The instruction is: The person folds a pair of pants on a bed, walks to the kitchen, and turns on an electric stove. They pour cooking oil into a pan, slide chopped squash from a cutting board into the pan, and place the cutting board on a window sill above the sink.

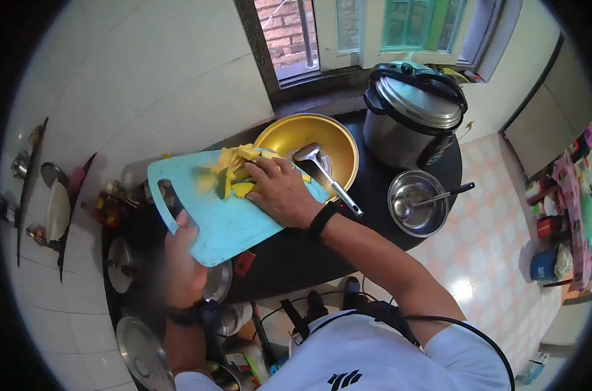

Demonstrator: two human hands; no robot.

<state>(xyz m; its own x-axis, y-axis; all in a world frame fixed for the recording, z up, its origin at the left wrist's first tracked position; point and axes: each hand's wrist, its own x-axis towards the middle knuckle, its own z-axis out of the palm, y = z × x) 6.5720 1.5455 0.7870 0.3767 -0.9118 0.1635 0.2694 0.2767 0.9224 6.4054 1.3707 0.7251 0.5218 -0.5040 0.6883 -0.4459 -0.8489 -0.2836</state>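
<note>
A light blue cutting board (224, 225) is held up over the dark counter, its right end close to the golden bowl (348, 146). My left hand (186, 264) grips the board's handle edge at the lower left; part of it is blurred. Yellow-green chopped pieces (227, 179) lie along the board's upper side. Against these pieces rests my right hand (281, 190), palm down with its fingers spread. A metal ladle (325, 173) leans in the golden bowl, its handle sticking out over the front rim.
Right of the bowl stands a pressure cooker (407, 117). A steel bowl (418, 225) with a ladle in it sits near the counter's right edge. Lids (140, 352) and bottles (110, 205) are at the left. A window is behind.
</note>
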